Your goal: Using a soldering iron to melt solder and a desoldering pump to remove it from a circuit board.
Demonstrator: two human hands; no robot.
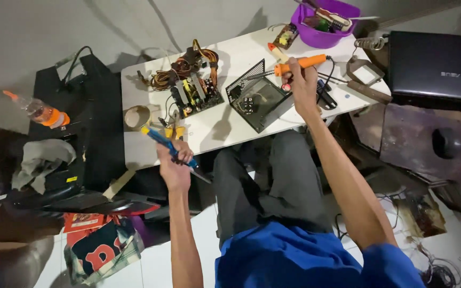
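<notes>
Soldering work is under way at the white table (225,130): the right hand (301,80) grips an orange-handled soldering iron (294,66), tip over the open metal power-supply case (257,101) at the table's right. The left hand (176,162), at the near left edge, is closed around a blue-handled desoldering pump (166,145). Judging by this, a joint is being heated, and the pump must next come across to the iron's tip.

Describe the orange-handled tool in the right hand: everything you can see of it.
The soldering iron has a slim orange handle, plastic by its look, and a thin grey metal shaft ending in a tip that points toward the person's left, over the open metal case. It lies nearly level, tilted slightly down at the tip. The right hand grips it around the middle of the handle, above the white table. A black cord leaves the handle's rear end and drops toward the table. Whether the tip touches anything cannot be told.
</notes>
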